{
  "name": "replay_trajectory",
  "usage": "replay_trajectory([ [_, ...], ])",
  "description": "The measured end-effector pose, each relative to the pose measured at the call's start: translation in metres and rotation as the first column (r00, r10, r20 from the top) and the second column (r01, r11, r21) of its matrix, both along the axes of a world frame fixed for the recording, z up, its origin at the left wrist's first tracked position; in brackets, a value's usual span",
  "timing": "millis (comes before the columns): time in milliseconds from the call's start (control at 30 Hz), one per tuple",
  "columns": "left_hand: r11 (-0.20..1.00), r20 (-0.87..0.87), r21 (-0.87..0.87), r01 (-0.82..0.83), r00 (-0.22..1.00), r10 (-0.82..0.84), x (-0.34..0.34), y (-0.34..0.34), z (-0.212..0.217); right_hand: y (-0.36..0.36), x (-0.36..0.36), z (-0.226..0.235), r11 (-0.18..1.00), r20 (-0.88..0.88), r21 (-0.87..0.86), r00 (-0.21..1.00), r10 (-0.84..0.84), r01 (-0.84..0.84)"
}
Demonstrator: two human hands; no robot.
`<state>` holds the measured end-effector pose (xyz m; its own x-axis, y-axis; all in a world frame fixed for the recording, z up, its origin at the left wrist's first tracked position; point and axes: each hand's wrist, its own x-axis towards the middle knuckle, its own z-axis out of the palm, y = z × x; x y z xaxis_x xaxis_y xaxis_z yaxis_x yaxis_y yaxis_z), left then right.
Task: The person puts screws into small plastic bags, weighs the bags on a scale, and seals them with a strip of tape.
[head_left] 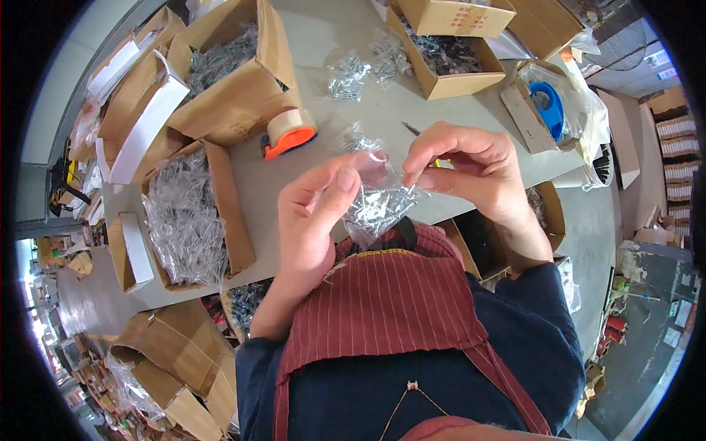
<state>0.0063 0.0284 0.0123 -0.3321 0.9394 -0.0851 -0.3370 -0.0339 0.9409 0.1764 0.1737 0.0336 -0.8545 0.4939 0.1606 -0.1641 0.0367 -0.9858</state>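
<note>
Between my hands, over the near edge of the table, hangs a small clear plastic bag (379, 212) with shiny metal hardware bunched in its lower part. The thumb and fingers of my left hand (312, 213) are closed on the bag's upper left side. My right hand (474, 169) pinches at its upper right edge, thumb against forefinger. Just beyond the hands lies another clear bag of metal pieces (357, 138), partly hidden. A dark pointed tip (411, 128) and a bit of yellow (441, 163) show by my right hand; the rest of that tool is covered.
An orange tape dispenser (293, 140) stands left of centre. Filled bags (347, 77) lie farther back. Cardboard boxes of metal parts (184, 213) line the left; another open box (448, 62) stands at the back. At right, a small carton (526, 117) holds a blue dispenser (546, 110).
</note>
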Motion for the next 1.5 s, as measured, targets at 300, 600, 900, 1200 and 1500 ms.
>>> replay_trajectory([
  [300, 0.996, 0.061, 0.092, 0.021, 0.998, -0.026, 0.014, 0.006, -0.007, -0.004, -0.001, -0.012, 0.997, -0.153, 0.075, 0.988, -0.009, 0.021],
  [600, 0.993, -0.056, 0.044, 0.109, 0.993, -0.107, 0.015, -0.001, -0.002, 0.02, -0.01, 0.021, 0.995, -0.107, 0.097, 0.994, -0.01, 0.021],
  [900, 0.982, -0.122, 0.056, 0.183, 0.977, -0.175, 0.014, -0.004, 0.005, 0.028, -0.022, 0.023, 0.973, -0.036, 0.115, 0.978, 0.207, -0.202],
  [1200, 0.981, -0.085, 0.037, 0.188, 0.979, -0.185, 0.014, -0.004, 0.005, 0.03, -0.02, 0.024, 0.968, 0.016, 0.107, 0.973, 0.228, -0.229],
  [1500, 0.982, -0.045, 0.021, 0.189, 0.981, -0.188, 0.014, -0.003, 0.003, 0.03, -0.018, 0.023, 0.962, -0.001, 0.151, 0.973, 0.232, -0.229],
])
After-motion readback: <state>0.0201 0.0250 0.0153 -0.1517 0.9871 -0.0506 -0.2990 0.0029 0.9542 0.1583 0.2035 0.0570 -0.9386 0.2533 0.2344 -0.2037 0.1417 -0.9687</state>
